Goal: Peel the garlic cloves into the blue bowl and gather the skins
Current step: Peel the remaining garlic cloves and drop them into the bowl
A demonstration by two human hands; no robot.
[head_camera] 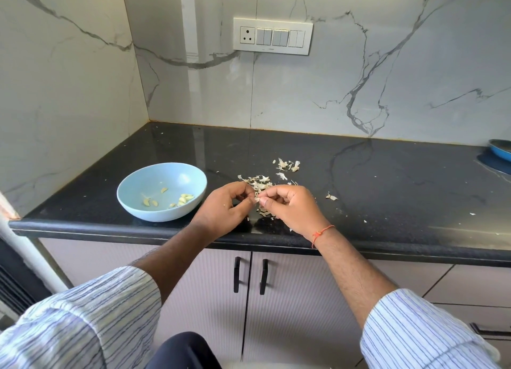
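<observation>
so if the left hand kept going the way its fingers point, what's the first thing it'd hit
Probably the right hand: the left hand points rightward at it, fingertips nearly meeting around a small garlic clove pinched between them. Depth is hard to judge from this view.

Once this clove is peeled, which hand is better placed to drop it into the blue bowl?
Left, probably. The left hand sits right beside the blue bowl, while the right hand is farther over, by the skins.

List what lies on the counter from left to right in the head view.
blue bowl → left hand → right hand → lone skin scrap → blue dish at the right edge
</observation>
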